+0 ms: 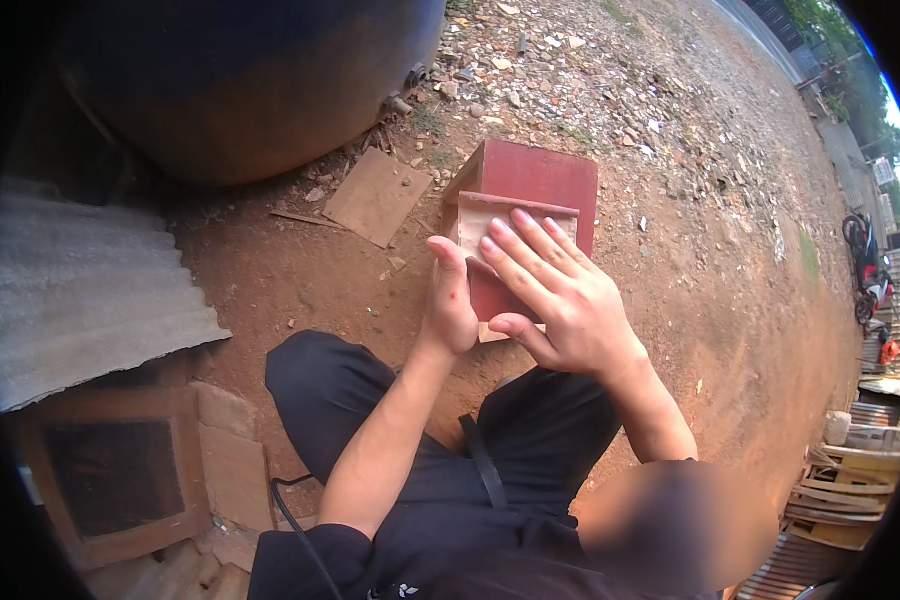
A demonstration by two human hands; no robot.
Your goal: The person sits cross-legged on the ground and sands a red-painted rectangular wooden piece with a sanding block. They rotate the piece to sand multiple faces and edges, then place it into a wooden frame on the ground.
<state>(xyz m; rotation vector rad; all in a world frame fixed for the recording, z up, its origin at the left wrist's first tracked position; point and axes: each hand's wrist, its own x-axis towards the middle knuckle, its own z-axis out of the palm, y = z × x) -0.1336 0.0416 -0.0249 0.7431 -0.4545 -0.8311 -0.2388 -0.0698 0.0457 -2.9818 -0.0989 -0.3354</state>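
A small wooden piece painted dark red [544,172] stands on the dirt in front of my crossed legs, its sides bare pale wood. Over its near part lies a beige sheet [481,225] with a curled reddish far edge; it may be sandpaper. My right hand [559,292] rests palm down on this sheet, fingers spread and thumb out to the left. Against the left side of the red piece is my left hand [452,300], thumb pointing up. Its other fingers are hidden, so their grip does not show.
A flat brown board [379,196] lies on the ground to the left, below a large dark tank [270,97]. Corrugated sheeting [97,285] and a wooden frame with a dark panel [184,465] are at left. Rubble [570,82] covers the far ground. A motorcycle [866,266] stands far right.
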